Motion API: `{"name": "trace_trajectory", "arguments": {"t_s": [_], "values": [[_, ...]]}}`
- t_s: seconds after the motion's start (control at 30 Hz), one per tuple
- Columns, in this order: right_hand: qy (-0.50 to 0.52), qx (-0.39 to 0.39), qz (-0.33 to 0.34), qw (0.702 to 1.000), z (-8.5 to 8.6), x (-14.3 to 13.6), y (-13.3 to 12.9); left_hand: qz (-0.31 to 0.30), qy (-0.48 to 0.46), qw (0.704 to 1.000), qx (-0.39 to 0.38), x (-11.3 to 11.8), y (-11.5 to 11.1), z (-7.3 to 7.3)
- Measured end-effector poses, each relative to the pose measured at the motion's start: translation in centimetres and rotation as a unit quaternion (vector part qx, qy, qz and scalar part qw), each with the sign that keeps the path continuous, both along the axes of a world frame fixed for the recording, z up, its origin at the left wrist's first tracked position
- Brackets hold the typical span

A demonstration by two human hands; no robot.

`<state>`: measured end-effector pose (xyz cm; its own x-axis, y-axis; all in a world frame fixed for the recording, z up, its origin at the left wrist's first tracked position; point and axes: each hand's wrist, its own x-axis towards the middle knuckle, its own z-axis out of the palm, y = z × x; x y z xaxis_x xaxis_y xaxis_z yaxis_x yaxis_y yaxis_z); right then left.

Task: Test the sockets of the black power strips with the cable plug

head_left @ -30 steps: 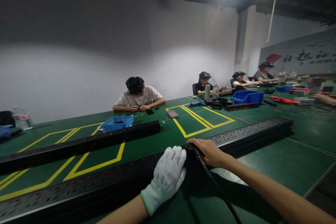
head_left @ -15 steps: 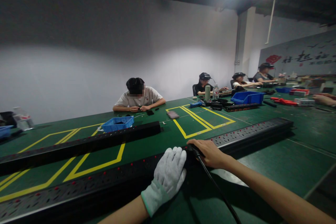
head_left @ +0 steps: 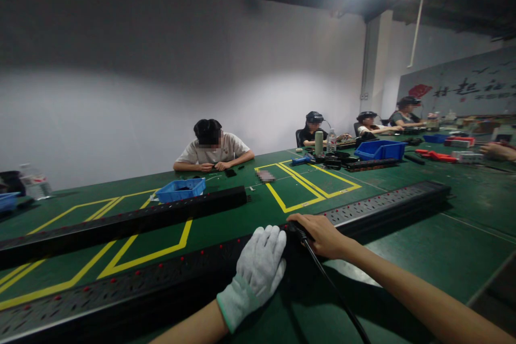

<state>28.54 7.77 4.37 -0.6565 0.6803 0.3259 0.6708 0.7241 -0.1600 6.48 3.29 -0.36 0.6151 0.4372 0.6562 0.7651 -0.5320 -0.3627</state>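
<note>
Almost nothing has moved since a second ago; only another person's hand (head_left: 499, 151) at the far right edge sits a bit differently, and my own fingers are just where they were. The long black strip (head_left: 193, 266) with red dots lies slanting across the green surface (head_left: 403, 244), right in front of me, I guess so both my arms can reach it. My left fingers (head_left: 262, 244), in a white glove, lie straight and flat on top, not curled around anything; I think they rest there to keep the strip from sliding. My bare right fingers (head_left: 305, 219) are curled around a black plug (head_left: 300, 230) at the strip, just beside the glove. I can't tell how far in it sits, since my fingers cover it. Its cord (head_left: 331, 283) runs back toward me, likely to stay out of the way. Another black strip (head_left: 209, 206) lies farther off, with a blue tray (head_left: 173, 197) just behind it, maybe to leave me room. Yellow tape (head_left: 304, 204) marks boxes on the surface, perhaps to show where things go.
</note>
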Motion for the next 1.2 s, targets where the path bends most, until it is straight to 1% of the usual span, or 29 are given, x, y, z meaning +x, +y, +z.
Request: {"name": "trace_trajectory", "arguments": {"t_s": [0.1,0.3,0.53,0.7,1.0,1.2], "values": [[0.000,0.000,0.007,1.000,0.08,0.04,-0.04,-0.002,-0.003,1.000,0.002,0.02,0.07,-0.03],[-0.006,-0.006,-0.006,1.000,0.06,-0.01,-0.06,-0.004,-0.006,1.000,0.006,-0.02,0.13,-0.09],[-0.005,0.002,0.002,1.000,-0.07,0.03,0.04,-0.012,-0.005,1.000,0.010,-0.03,0.04,0.16],[-0.008,-0.006,-0.014,1.000,0.11,-0.15,-0.16,-0.010,-0.008,1.000,0.013,0.08,0.07,0.25],[0.002,0.004,0.005,1.000,-0.19,0.05,0.05,-0.012,-0.003,1.000,0.015,-0.04,0.01,0.23],[-0.002,-0.005,-0.012,1.000,0.21,-0.16,-0.24,-0.005,0.000,1.000,0.010,-0.01,0.07,0.08]]}}
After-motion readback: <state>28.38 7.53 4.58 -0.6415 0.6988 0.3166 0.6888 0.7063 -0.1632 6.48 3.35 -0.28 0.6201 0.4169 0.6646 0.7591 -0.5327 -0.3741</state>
